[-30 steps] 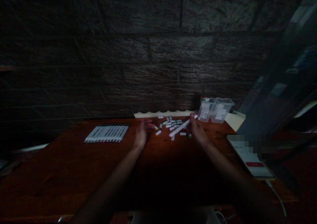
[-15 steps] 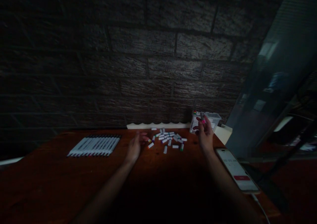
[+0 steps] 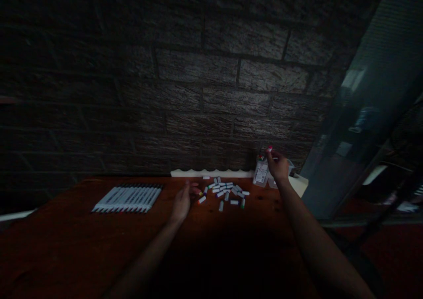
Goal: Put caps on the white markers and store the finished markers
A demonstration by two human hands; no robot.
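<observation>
My right hand is raised at the back right, its thumb and fingers closed on a small white marker cap with a pink end. Just behind and below that hand stands a clear plastic box with a printed label. My left hand rests over the table with its fingers apart, and its fingertips are close to a yellow-ended cap. To its right lies a loose pile of white caps with coloured ends.
On the left, several white markers lie side by side in a neat row on the wooden table. A wavy-edged white strip runs along the foot of the brick wall. A pale box corner juts out at right.
My right hand has risen and moved slightly right, turning the pink-ended cap upward. The phone beside my right arm no longer shows. My left hand has barely moved.
</observation>
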